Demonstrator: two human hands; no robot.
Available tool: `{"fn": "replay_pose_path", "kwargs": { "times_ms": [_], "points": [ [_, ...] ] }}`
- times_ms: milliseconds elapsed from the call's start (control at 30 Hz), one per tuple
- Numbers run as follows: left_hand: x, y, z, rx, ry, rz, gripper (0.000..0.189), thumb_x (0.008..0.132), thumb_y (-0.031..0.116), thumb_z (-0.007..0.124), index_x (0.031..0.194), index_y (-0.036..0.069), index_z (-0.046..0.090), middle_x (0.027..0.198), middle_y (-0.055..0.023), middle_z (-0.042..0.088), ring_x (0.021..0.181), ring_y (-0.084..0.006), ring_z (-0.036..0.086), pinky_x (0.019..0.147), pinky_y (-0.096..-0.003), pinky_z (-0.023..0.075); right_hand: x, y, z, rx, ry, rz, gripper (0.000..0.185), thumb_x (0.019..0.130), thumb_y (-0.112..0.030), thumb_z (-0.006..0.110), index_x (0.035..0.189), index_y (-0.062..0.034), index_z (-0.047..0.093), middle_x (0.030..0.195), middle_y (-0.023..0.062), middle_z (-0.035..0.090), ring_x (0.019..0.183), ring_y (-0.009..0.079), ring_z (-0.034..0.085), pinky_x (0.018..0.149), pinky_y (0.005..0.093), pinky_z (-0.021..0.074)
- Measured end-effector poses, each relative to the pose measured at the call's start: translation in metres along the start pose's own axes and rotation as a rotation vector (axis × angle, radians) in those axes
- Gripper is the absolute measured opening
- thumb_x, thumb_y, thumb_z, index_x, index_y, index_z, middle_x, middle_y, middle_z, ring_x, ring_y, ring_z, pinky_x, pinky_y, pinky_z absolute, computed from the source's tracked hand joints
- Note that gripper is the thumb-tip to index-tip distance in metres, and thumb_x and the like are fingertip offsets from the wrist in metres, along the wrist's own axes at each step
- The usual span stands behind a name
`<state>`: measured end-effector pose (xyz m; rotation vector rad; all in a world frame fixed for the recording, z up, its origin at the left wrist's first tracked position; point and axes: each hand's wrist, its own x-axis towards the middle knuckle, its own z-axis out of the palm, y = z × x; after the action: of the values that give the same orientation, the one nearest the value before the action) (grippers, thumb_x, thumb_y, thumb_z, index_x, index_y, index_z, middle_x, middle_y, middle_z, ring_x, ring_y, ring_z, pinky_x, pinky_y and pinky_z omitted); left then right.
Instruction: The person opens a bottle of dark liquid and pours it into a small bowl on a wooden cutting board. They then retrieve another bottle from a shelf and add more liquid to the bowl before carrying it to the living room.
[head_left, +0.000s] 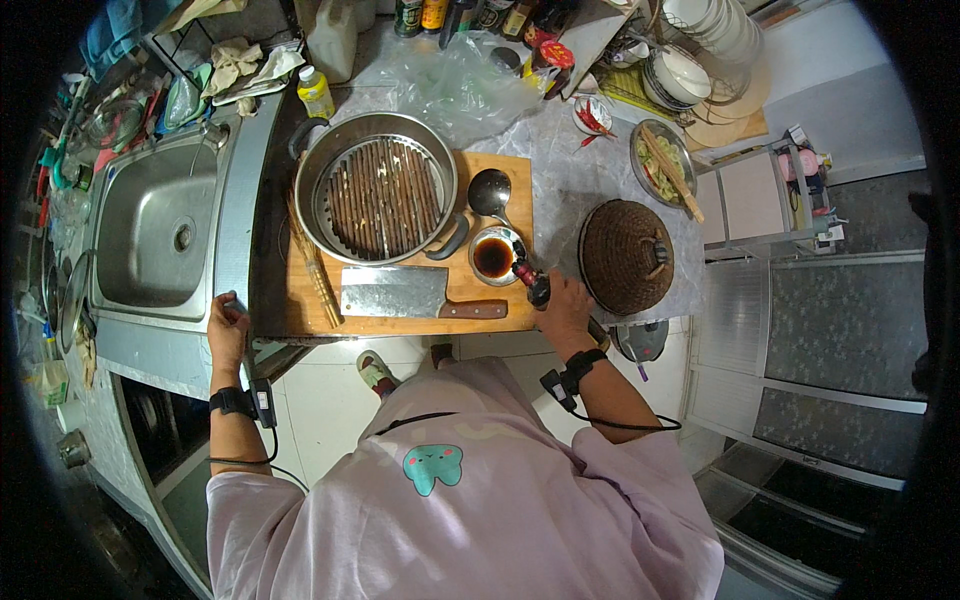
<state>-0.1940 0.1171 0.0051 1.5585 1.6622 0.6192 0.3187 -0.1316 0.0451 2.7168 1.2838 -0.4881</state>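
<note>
My right hand (564, 306) is closed around a dark glass bottle (537, 289), tilted with its neck over a small bowl of dark brown liquid (493, 259). A metal ladle (490, 193) lies just behind the bowl. My left hand (228, 326) is at the front edge of the counter by the sink, its fingers curled; whether they hold anything I cannot tell. A cleaver with a wooden handle (397, 292) lies on the wooden cutting board (420, 328), in front of a steamer pot (450, 150) with a slatted rack inside.
A steel sink (154, 217) is at the left. A bundle of thin sticks (319, 285) lies beside the pot. At the right are a woven domed lid (626, 256) and a plate of sliced vegetables (664, 161) with chopsticks. Plastic bags (465, 90) and bottles stand behind.
</note>
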Motion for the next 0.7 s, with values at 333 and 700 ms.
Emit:
{"fn": "replay_pose_path", "kwargs": {
  "times_ms": [333,700],
  "points": [
    [-0.004,0.012,-0.001,0.051,-0.003,-0.010,0.044,0.076,-0.010,0.060,0.118,0.002,0.055,0.076,0.0006,0.053,0.069,-0.0101,0.051,0.067,-0.0240,0.0456,0.000,-0.003,-0.002,-0.040,-0.028,0.018,0.078,0.069,-0.022,0.078,0.137,-0.0115,0.042,0.119,0.0185,0.052,0.115,0.0362,0.047,0.095,0.0552,0.0367],
    [-0.004,0.007,-0.002,0.039,0.007,0.035,0.042,0.076,-0.010,0.061,0.116,0.003,0.056,0.074,0.0005,0.053,0.068,-0.0105,0.052,0.066,-0.0244,0.0461,0.001,-0.005,0.001,-0.008,0.006,0.016,0.079,0.067,-0.024,0.080,0.136,-0.0118,0.043,0.121,0.0192,0.052,0.118,0.0369,0.046,0.095,0.0562,0.0367]
  ]
}}
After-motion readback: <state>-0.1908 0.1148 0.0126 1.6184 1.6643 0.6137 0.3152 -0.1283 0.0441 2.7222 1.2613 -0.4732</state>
